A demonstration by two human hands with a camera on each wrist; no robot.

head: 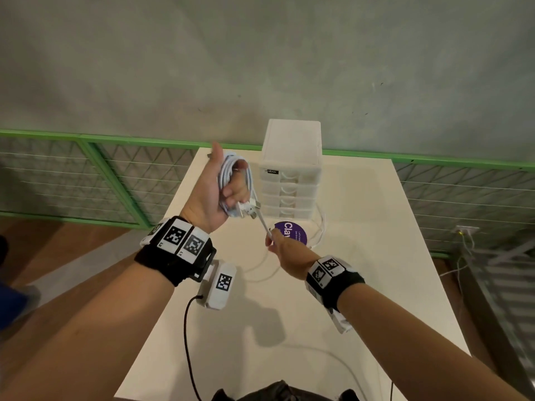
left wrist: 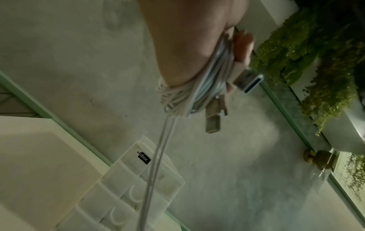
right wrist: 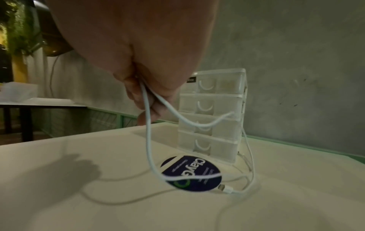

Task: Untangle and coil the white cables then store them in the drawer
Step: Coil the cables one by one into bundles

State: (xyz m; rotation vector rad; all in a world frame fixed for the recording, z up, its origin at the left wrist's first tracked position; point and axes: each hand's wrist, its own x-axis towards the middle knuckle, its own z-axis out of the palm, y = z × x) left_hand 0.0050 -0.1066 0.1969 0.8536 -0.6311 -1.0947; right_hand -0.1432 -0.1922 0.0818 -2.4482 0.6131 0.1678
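Note:
My left hand (head: 220, 186) is raised above the table and grips a coil of white cable (head: 231, 175) wound round its fingers. Two USB plugs (left wrist: 247, 82) stick out of the coil (left wrist: 207, 84). A taut strand (head: 264, 224) runs from the coil down to my right hand (head: 273, 240), which pinches it between the fingertips (right wrist: 146, 100). The loose rest of the cable (right wrist: 197, 176) sags to the table, its small plug (right wrist: 227, 188) lying beside a purple sticker (head: 292, 231). The white drawer unit (head: 289, 175) stands behind, all drawers closed.
The white table (head: 333, 299) ends at a green railing (head: 86, 140) against a grey wall. A white tagged box with a black lead (head: 221, 285) lies near my left wrist. More loose cable (head: 321, 230) curls right of the drawer unit. Another table (right wrist: 39, 103) stands at the far left.

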